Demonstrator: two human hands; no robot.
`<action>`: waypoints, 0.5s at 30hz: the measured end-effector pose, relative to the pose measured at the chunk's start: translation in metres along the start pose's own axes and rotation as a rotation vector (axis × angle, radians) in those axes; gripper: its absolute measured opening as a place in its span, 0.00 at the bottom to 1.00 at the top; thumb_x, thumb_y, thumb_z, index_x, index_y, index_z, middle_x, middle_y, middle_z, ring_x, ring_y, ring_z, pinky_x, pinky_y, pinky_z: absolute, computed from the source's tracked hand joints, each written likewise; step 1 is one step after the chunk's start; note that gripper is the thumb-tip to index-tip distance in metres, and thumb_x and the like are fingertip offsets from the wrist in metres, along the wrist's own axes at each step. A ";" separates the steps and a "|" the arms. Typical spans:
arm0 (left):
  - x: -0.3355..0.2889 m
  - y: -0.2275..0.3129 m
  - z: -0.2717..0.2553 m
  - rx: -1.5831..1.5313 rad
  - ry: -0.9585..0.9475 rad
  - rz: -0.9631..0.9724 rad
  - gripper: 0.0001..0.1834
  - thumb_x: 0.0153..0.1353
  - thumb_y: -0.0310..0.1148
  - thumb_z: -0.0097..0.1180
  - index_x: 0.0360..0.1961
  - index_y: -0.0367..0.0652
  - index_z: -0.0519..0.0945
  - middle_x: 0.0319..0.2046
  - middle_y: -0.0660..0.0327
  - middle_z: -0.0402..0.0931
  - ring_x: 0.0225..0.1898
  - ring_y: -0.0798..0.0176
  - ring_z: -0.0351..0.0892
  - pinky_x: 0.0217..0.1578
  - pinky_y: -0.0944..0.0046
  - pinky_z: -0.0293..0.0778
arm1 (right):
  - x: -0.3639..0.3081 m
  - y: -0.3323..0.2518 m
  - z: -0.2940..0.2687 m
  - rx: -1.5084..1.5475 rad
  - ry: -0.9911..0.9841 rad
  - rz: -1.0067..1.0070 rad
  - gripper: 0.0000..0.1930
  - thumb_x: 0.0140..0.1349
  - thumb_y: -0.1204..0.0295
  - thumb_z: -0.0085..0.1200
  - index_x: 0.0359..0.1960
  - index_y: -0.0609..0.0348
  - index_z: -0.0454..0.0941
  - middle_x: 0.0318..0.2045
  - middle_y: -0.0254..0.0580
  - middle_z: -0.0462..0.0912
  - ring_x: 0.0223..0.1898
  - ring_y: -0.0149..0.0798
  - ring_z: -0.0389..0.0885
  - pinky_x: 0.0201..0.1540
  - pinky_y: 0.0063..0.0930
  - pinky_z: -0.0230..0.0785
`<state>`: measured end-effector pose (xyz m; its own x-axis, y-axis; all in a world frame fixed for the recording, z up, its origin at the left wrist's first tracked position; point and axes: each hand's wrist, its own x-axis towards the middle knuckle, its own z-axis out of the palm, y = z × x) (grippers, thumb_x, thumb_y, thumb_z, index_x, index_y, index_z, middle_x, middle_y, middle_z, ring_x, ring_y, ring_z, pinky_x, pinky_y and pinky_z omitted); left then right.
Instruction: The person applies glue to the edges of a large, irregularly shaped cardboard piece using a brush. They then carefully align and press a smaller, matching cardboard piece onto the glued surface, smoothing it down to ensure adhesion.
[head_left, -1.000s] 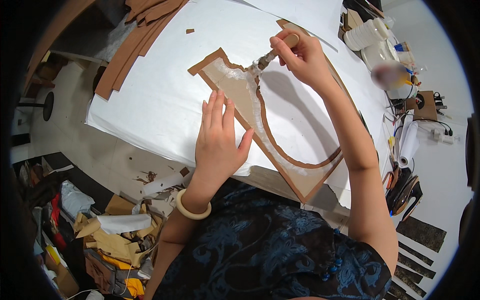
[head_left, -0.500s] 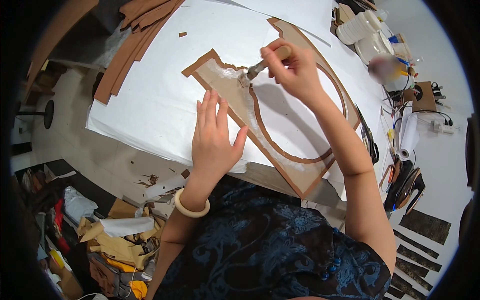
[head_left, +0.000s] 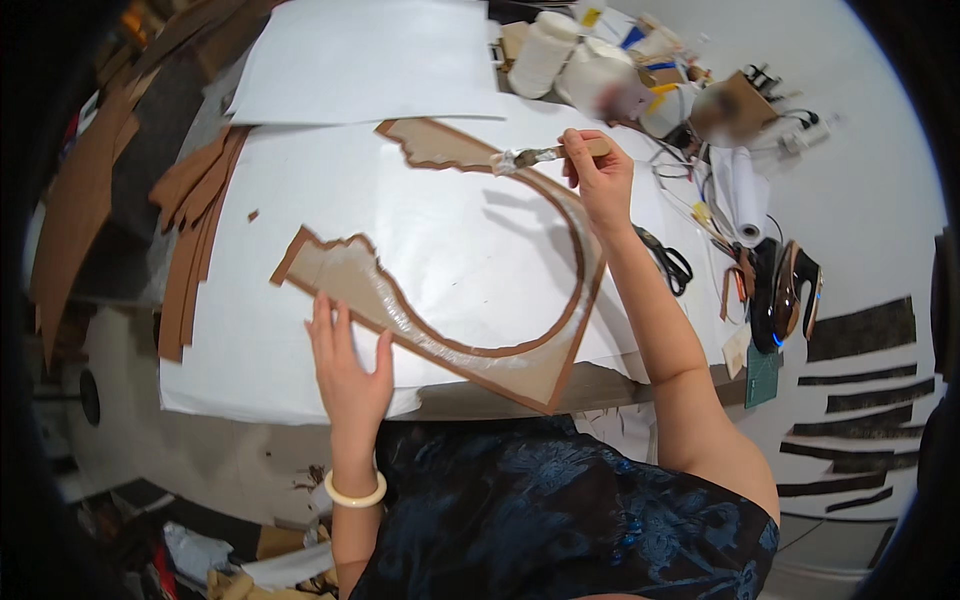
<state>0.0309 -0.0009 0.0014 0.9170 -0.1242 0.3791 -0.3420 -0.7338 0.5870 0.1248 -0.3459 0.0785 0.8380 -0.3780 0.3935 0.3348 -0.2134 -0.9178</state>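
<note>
Along the lower edge, a person's dark garment fills the foreground, its slightly glossy cloth patterned with blue flowers. Left of centre, a smooth cream bangle rings the left wrist. Beyond it, the left hand lies palm down, spread wide and holding nothing, thumb well apart from the fingers, fingertips at the brown outer border of a panel. That panel lies on white, faintly creased paper spread over the table, its near corner reaching the table's edge. Its shape is a broad, open C: flat beige material edged in brown, with straight outer sides, a round inner curve and wavy ends. Shiny whitish smears run along the near arm's inner border. At right, the bare right arm stretches forward, and the right hand holds a brush by its handle, thumb and fingers narrowed around it. The brush points left, its tip clotted with white, at the panel's far arm; whether it touches cannot be told. Black-handled scissors lie near the right forearm. Far left are layered brown strips; at the back, a smooth white sheet and white tubs.
</note>
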 end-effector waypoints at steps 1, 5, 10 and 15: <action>-0.001 0.003 -0.002 -0.035 0.038 -0.016 0.28 0.59 0.31 0.63 0.60 0.30 0.72 0.66 0.39 0.63 0.67 0.37 0.62 0.70 0.42 0.52 | 0.006 0.003 -0.021 -0.055 0.052 -0.024 0.12 0.67 0.64 0.61 0.35 0.62 0.82 0.23 0.28 0.79 0.22 0.21 0.73 0.23 0.16 0.62; -0.009 0.007 -0.004 -0.089 0.171 -0.027 0.22 0.60 0.26 0.60 0.56 0.31 0.76 0.62 0.43 0.69 0.62 0.40 0.70 0.65 0.47 0.62 | 0.046 0.017 -0.103 -0.222 0.250 -0.189 0.14 0.66 0.63 0.63 0.37 0.64 0.84 0.24 0.30 0.81 0.24 0.22 0.76 0.27 0.17 0.68; -0.034 0.030 -0.013 -0.497 0.149 -0.274 0.16 0.63 0.22 0.57 0.53 0.31 0.76 0.55 0.49 0.75 0.55 0.54 0.76 0.57 0.58 0.72 | 0.107 0.040 -0.186 -0.484 0.450 -0.258 0.13 0.63 0.66 0.63 0.40 0.66 0.84 0.30 0.38 0.87 0.31 0.27 0.84 0.35 0.19 0.74; -0.058 0.062 -0.020 -1.017 -0.113 -0.628 0.10 0.67 0.22 0.54 0.48 0.32 0.75 0.45 0.54 0.80 0.47 0.64 0.80 0.52 0.66 0.75 | 0.174 0.045 -0.196 -0.513 0.550 -0.339 0.14 0.59 0.61 0.63 0.37 0.59 0.86 0.29 0.42 0.88 0.31 0.35 0.88 0.38 0.27 0.77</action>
<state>-0.0474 -0.0260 0.0306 0.9771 -0.0286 -0.2108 0.2126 0.1702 0.9622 0.2008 -0.5976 0.1160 0.3517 -0.5775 0.7368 0.1815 -0.7301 -0.6588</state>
